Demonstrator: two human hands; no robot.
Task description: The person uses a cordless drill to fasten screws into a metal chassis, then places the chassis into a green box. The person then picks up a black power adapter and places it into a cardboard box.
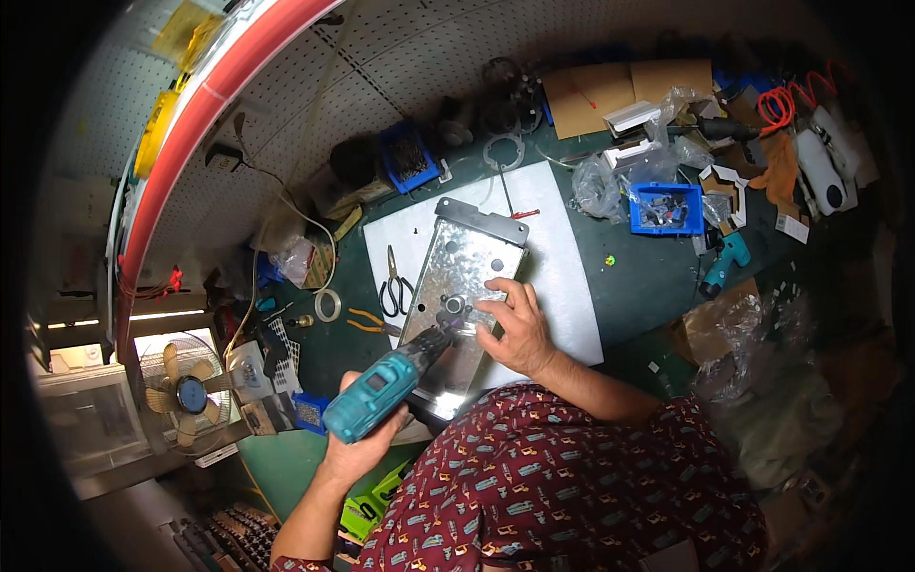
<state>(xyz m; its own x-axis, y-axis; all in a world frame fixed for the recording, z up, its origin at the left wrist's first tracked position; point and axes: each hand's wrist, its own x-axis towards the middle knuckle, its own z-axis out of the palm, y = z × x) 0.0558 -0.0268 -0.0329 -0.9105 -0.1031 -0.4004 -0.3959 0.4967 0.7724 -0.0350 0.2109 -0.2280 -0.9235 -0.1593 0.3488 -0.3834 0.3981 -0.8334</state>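
Left grip (367,446) is closed firmly around the handle of a teal power drill (379,393), whose dark nose points toward the metal box (467,275); whether the tip touches the metal, I cannot tell from this view. Right grip (522,334) has its fingers spread and bent over the right side of the same box, with the thumb and fingertips close to the round fitting (456,304) and near to the drill's nose; if they pinch some small part there, it is not clear to me. The box lies slantwise on the white mat (564,276), with a dark bracket (481,220) at its far end. What could go wrong, in my judgement, is that the tip slips on the shiny surface, because the drill is leaned, and then it could scratch the metal or hurt the right fingers, which are so close. Also the box could turn, if the one hand does not press it enough. On its left side, dark-handled pliers (392,273) and orange-handled pliers (366,325) lie near, and a red tool (524,214) lies just beside the bracket. Farther on the green worktop (634,297), a blue bin (665,229) holds small parts (669,206), and near to it rests another teal drill (729,260)
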